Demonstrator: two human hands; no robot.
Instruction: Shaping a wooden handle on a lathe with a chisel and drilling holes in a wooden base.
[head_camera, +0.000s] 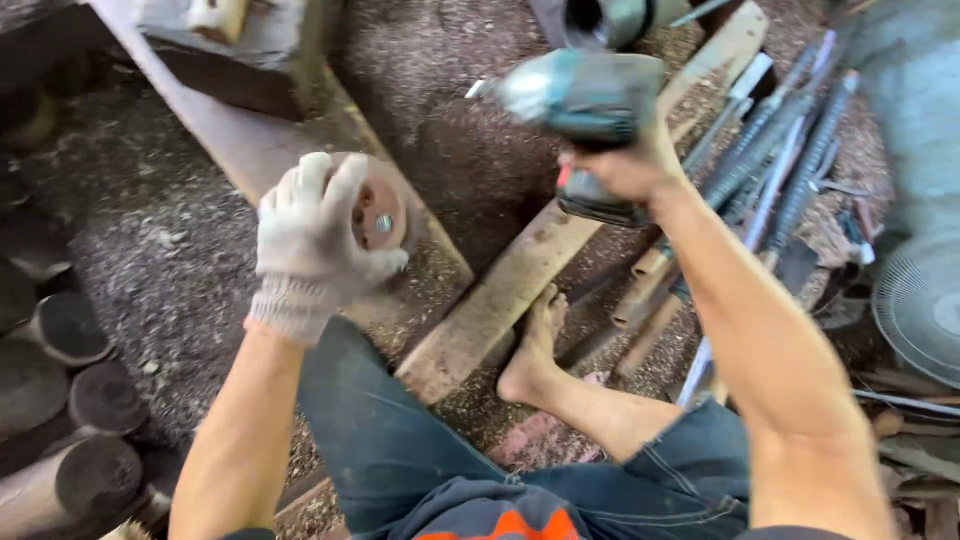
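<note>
Overhead: gloved left hand (312, 235), round disc (378, 210); drill (585, 100)

Left hand (315, 235), in a white knit glove, is raised with the forearm angling up from below, fingers curled forward in a grip. Right hand (625, 170) is bare, arm stretched long from the lower right, fist closed tight. One bare foot (535, 345) is planted between the arms.
</note>
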